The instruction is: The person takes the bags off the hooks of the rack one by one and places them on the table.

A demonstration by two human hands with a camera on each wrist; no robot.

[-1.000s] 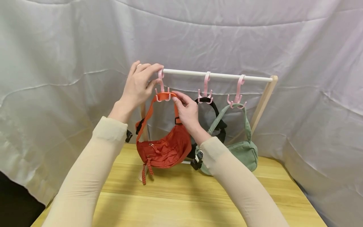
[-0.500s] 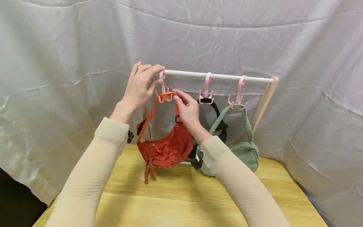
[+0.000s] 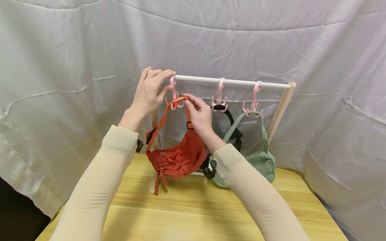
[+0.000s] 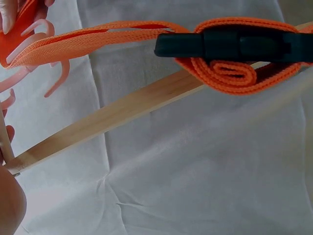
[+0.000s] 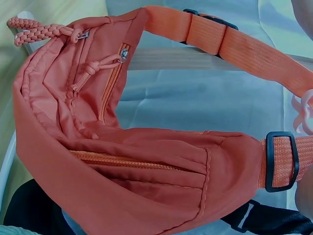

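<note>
A red-orange sling bag [image 3: 181,159] hangs by its orange strap at the left pink hook [image 3: 173,90]. My left hand [image 3: 148,92] pinches this hook's stem, fingers over the left end of the white rod. With thumb and fingers, my right hand [image 3: 200,115] pinches the strap [image 3: 166,115] just right of the prongs, where it rises slightly toward that hand. The left wrist view has the strap crossing the prongs, with a black buckle [image 4: 239,46] close to the camera. Two zippers and braided pulls on the bag [image 5: 146,196] show in the right wrist view.
Two more pink hooks hang on the white rod [image 3: 199,78]; one bears a black strap [image 3: 227,115], the other a green corduroy bag [image 3: 260,164]. A wooden post [image 3: 281,110] holds the rod's right end. Below lies the wood-grain table [image 3: 181,214]; a grey curtain [image 3: 241,40] hangs behind.
The right hand has lifted the strap a little, so its right side now slopes up away from the prongs. The bag has shifted slightly right. The left hand keeps its grip on the hook.
</note>
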